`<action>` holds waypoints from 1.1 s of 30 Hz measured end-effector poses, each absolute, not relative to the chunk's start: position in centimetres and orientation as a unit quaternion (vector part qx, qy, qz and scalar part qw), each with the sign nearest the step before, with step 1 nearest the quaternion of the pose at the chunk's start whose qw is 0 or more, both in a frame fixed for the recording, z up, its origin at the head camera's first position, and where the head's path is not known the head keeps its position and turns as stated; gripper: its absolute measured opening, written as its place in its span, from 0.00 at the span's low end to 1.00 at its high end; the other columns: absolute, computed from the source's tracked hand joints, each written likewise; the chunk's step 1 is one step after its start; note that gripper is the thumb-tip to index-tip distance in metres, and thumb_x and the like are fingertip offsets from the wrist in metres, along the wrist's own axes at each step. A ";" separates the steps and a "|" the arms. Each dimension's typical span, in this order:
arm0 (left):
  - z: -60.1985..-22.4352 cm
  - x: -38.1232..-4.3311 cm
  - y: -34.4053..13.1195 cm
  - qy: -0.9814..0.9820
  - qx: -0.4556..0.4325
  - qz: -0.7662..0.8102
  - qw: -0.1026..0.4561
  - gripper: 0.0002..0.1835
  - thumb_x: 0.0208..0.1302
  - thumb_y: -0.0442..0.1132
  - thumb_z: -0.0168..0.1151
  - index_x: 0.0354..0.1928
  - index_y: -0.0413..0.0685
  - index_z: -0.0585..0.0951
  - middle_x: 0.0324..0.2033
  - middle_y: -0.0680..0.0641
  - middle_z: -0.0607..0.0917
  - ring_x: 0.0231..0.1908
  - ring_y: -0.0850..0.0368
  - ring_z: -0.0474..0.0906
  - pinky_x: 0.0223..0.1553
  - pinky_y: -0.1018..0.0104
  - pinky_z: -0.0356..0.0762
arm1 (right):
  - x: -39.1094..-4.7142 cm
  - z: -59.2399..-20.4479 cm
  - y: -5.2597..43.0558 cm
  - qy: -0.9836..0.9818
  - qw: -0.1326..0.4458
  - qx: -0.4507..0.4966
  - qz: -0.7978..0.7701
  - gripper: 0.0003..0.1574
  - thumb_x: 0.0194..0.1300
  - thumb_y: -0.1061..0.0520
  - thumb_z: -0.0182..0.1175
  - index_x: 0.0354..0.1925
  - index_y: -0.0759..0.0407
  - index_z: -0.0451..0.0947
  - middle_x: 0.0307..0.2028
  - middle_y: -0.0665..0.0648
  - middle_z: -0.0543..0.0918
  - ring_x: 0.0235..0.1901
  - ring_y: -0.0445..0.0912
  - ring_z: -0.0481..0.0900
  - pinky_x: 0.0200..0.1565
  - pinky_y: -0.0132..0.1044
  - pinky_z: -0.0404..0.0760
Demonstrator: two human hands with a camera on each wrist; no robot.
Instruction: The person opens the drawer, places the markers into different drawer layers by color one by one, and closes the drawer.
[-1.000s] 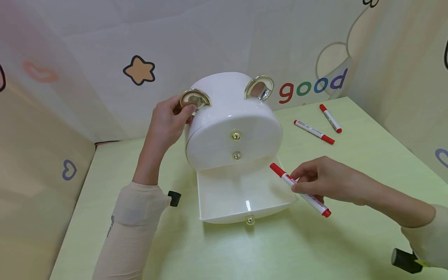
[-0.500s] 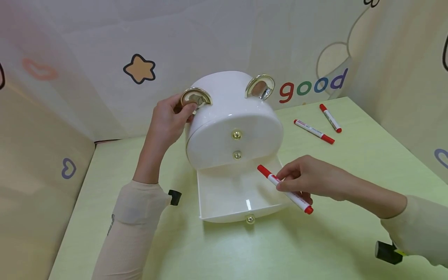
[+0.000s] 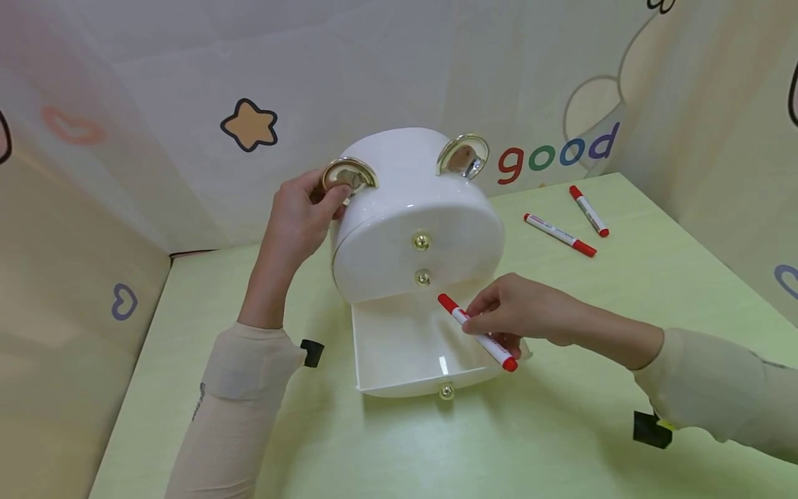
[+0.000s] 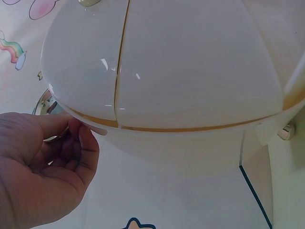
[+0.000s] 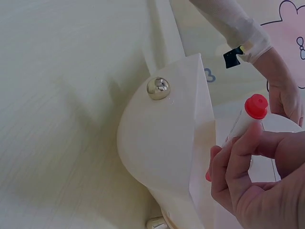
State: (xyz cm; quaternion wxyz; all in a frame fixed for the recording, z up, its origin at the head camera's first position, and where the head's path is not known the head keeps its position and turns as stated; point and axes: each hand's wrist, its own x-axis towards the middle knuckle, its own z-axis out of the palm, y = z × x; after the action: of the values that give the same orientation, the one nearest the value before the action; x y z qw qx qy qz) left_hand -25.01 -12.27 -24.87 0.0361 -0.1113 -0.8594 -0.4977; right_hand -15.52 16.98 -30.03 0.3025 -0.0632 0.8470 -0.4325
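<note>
A white rounded drawer box (image 3: 411, 173) with gold ear-shaped pieces on top stands mid-table in the head view. Its bottom drawer (image 3: 393, 346) is pulled out, with a gold knob on the front. My left hand (image 3: 302, 215) grips the left gold ear (image 3: 349, 173), thumb in front. Over the right part of the drawer, my right hand (image 3: 520, 312) pinches a red-capped white marker (image 3: 476, 333), held at a slant. In the right wrist view the marker (image 5: 243, 121) points its red end toward the camera, above the drawer front (image 5: 162, 138).
Two more red-capped markers (image 3: 560, 235) (image 3: 589, 211) lie on the pale green table (image 3: 399, 450), right of the box. Printed curtains (image 3: 374, 62) surround the table at the back and sides. The right gold ear (image 3: 463, 156) sticks up from the box top.
My right hand has moved left with the marker, from beside the drawer's right edge to over the drawer. The left hand stays on the ear.
</note>
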 end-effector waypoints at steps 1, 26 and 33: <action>-24.9 -25.0 -12.3 -0.859 -0.111 -0.499 0.036 0.14 0.78 0.39 0.59 0.56 0.37 0.81 0.42 0.40 0.80 0.41 0.51 0.78 0.49 0.60 0.84 | -15.6 -30.1 16.9 0.847 0.301 -0.063 -0.434 0.16 0.69 0.56 0.68 0.49 0.65 0.85 0.22 0.57 0.79 0.18 0.46 0.75 0.24 0.33 0.77; -24.9 -25.1 -12.3 -0.858 -0.109 -0.501 0.038 0.13 0.78 0.39 0.59 0.55 0.36 0.81 0.41 0.40 0.81 0.40 0.51 0.78 0.47 0.62 0.84 | -17.1 -32.0 14.6 0.839 0.252 -0.086 -0.474 0.09 0.70 0.61 0.67 0.41 0.68 0.83 0.23 0.59 0.81 0.18 0.48 0.79 0.27 0.37 0.86; -24.9 -25.1 -12.3 -0.859 -0.111 -0.498 0.041 0.13 0.78 0.38 0.59 0.54 0.36 0.81 0.41 0.40 0.81 0.40 0.51 0.79 0.44 0.67 0.83 | -17.1 -32.2 14.2 0.830 0.247 -0.062 -0.497 0.11 0.72 0.60 0.65 0.44 0.69 0.83 0.32 0.65 0.83 0.20 0.49 0.81 0.30 0.36 0.86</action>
State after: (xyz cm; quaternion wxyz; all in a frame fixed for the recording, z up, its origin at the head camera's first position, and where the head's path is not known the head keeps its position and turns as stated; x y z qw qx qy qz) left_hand -25.07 -12.28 -24.86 0.0414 -0.1107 -0.8589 -0.4984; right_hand -17.08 14.23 -32.17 0.2467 -0.0618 0.8299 -0.4966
